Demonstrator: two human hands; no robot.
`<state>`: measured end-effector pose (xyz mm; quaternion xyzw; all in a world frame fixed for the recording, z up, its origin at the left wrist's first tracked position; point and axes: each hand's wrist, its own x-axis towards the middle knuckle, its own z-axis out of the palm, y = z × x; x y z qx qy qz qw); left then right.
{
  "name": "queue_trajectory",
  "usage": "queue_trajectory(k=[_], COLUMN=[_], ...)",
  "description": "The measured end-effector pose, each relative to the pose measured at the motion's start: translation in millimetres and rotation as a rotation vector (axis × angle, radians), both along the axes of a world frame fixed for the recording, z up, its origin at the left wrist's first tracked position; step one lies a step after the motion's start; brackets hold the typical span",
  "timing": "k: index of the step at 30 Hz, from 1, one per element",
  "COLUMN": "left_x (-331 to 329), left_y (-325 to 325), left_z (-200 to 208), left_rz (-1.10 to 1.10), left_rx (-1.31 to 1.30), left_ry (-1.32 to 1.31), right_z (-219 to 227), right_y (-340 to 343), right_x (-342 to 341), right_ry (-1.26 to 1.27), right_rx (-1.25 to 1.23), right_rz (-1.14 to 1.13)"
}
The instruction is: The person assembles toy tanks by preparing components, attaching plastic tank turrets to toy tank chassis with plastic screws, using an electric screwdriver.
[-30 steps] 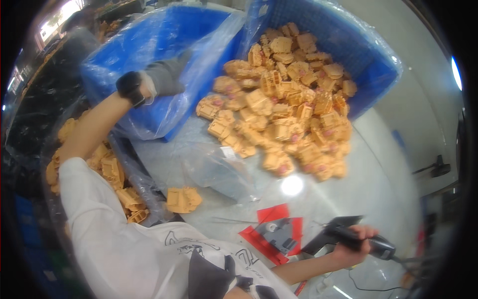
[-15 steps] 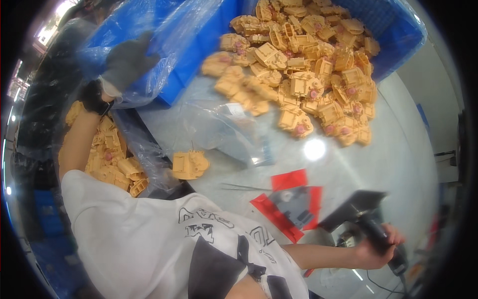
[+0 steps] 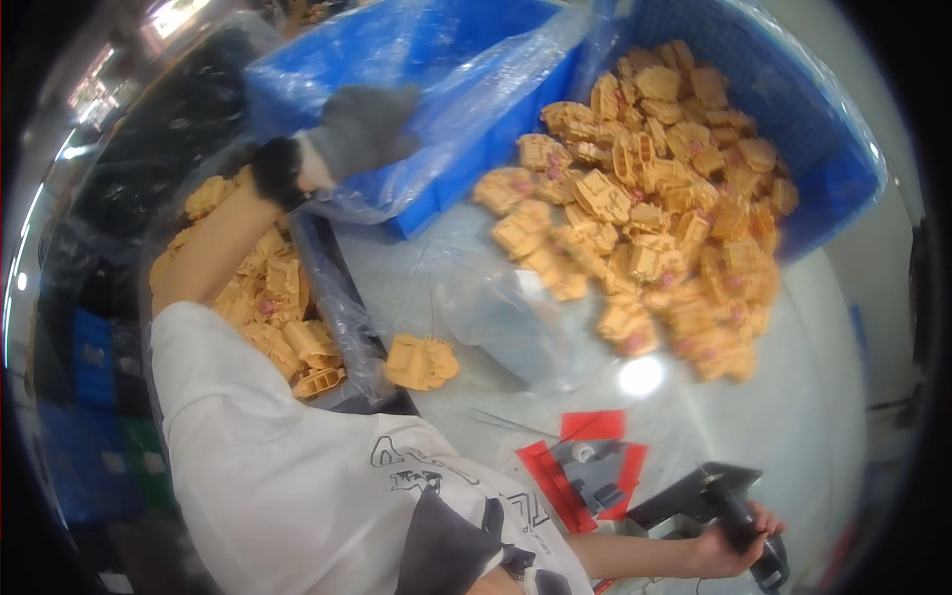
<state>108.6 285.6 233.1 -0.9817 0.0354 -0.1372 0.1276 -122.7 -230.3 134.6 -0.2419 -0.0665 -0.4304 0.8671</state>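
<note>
My left hand (image 3: pixel 362 132), in a grey glove with a black wrist cuff, is over the near rim of a blue crate (image 3: pixel 436 203) lined with clear plastic film. Its fingers look stretched out, thumb apart, with nothing visible in them. At the lower right my bare right hand (image 3: pixel 732 551) is wrapped round a black cylindrical tool (image 3: pixel 732 516). A flat black plate (image 3: pixel 659 504) sits beside that tool. Left of it lies a grey fixture (image 3: pixel 599 466) edged with red. One yellow plastic housing (image 3: pixel 421 363) rests alone on the table.
A heap of yellow housings (image 3: pixel 635 198) spills from a tipped blue bin (image 3: pixel 828 183) onto the grey table (image 3: pixel 526 412). More housings fill a film-lined container (image 3: pixel 288 288) below my left arm. A clear plastic bag (image 3: pixel 496 307) and thin rods (image 3: pixel 506 420) lie mid-table.
The view has shifted, so most things appear farther right and lower. My left hand remains over the film-lined crate, and my right hand still grips the black tool.
</note>
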Motion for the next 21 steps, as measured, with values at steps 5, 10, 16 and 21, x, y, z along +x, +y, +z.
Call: queue_trajectory(k=[5,10,16,21], left_x=[17,8,-32,-24], left_y=[-2,41,104,142], left_z=[25,13,-17,-24], left_rz=[-0.061,-0.008,-0.144,-0.065], left_rx=[0.111,0.068,0.021,-0.062], left_ry=[0.020,0.052,-0.140,-0.118], right_z=[-4,-2,2,11], right_y=[4,4,8,26], right_x=[13,14,8,7], right_ry=[0.073,0.073,0.056,0.092], right_rx=[-0.056,-0.069,-0.053,-0.062], right_rz=[-0.021,0.031,0.008,-0.096])
